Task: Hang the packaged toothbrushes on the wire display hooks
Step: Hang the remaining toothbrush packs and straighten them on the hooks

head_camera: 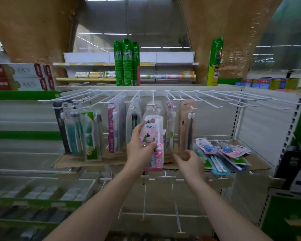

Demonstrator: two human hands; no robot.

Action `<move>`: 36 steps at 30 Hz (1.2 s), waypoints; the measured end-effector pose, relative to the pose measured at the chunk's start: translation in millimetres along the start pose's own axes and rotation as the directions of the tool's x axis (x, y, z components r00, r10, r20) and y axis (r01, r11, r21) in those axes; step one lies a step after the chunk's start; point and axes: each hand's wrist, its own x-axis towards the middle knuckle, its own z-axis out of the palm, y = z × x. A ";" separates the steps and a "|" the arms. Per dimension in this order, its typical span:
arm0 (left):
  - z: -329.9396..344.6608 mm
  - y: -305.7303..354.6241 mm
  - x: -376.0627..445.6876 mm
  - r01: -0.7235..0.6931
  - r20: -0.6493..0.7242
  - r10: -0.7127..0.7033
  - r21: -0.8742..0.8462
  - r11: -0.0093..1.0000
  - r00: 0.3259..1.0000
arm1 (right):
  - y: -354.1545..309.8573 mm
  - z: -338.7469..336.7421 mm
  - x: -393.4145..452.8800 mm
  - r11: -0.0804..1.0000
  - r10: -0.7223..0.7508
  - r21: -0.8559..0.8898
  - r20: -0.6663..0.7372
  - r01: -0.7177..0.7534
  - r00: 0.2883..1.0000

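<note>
A pink toothbrush pack [152, 141] stands upright below white hooks [153, 97]; loose packs [221, 153] lie piled on the shelf at right.

Retail shop aisle, white wire display hooks [195, 95] carrying packaged toothbrushes [112, 126], boxed toothpaste [16, 76] stacked on green-edged shelving [23, 95], tall green spray cans [126, 62] on top, further stocked shelves [129, 75] behind

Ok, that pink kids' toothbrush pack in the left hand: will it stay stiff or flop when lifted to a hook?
The pink toothbrush pack probably stays fairly stiff: it stands upright though the left hand grips only its side. It looks light, since the fingers alone carry it. The glossy plastic may be slippery, so the free right hand could steady it.
</note>
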 end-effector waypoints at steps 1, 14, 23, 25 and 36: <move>-0.3 2.0 1.0 -0.019 0.013 0.019 -0.005 1.000 1.000 | -0.5 1.6 -0.5 1.000 0.000 0.004 -0.005 0.000 1.000; 12.8 -7.0 48.7 -0.008 -0.025 0.008 0.002 1.000 1.000 | -14.4 14.9 41.9 0.998 -0.045 -0.037 0.006 0.046 0.999; 25.9 -32.4 83.5 0.042 -0.058 -0.043 -0.031 0.999 0.997 | -4.8 23.2 74.9 1.000 -0.001 -0.028 0.039 0.002 0.999; 29.4 -34.3 90.4 0.046 -0.105 -0.040 0.051 0.998 0.994 | -4.8 24.6 81.1 0.998 0.015 -0.057 0.031 -0.013 0.999; 35.1 -48.8 99.7 0.053 -0.170 -0.001 0.303 0.951 0.985 | 6.5 23.5 85.7 0.998 0.034 -0.060 0.030 -0.032 0.999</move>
